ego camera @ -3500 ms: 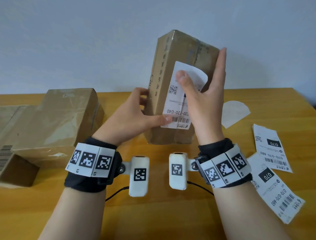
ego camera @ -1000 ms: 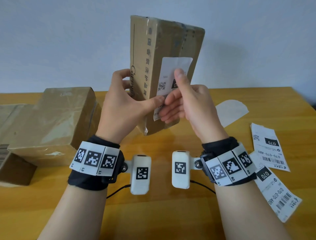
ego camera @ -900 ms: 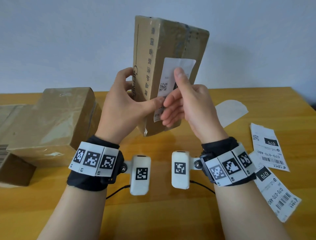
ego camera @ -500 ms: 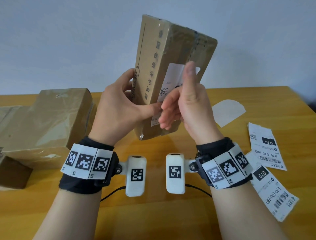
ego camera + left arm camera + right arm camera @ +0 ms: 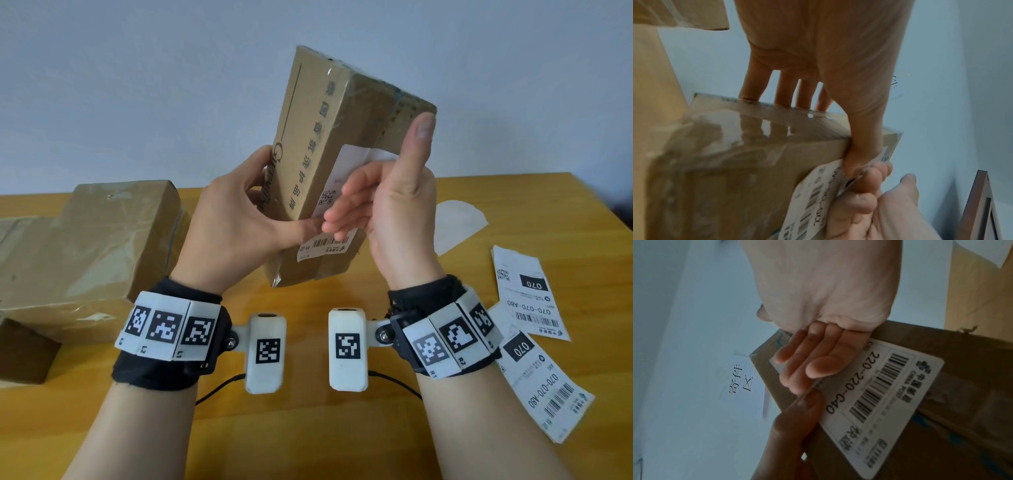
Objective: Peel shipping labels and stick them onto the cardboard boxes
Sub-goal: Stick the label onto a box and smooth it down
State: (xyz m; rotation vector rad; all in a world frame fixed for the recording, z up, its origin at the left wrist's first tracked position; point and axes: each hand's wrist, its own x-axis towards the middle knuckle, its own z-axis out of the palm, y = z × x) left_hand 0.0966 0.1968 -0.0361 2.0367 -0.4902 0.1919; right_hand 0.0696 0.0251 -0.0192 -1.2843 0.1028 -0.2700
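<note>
A tall, taped cardboard box (image 5: 329, 137) is held up off the table, leaning to the right. My left hand (image 5: 270, 222) grips its lower part, fingers behind and thumb across the front by the label's left edge. A white shipping label (image 5: 346, 164) with a barcode lies on the box's front face. My right hand (image 5: 376, 185) presses straight fingers flat on the label, thumb pointing up. In the right wrist view those fingers (image 5: 818, 356) lie on the label (image 5: 879, 394), beside the left thumb (image 5: 797, 418). The left wrist view shows the box (image 5: 735, 154) and the label's lower end (image 5: 813, 203).
Larger taped cardboard boxes (image 5: 92, 240) fill the table's left side, with a small dark box (image 5: 24, 353) in front of them. A peeled backing sheet (image 5: 459, 226) and loose labels (image 5: 527, 294) (image 5: 541, 387) lie at the right. The wooden table (image 5: 308, 428) runs to a pale wall.
The box went from standing on the table to being held up, and has tipped to the right. My right hand shifted to flat fingers on the label, with its thumb raised.
</note>
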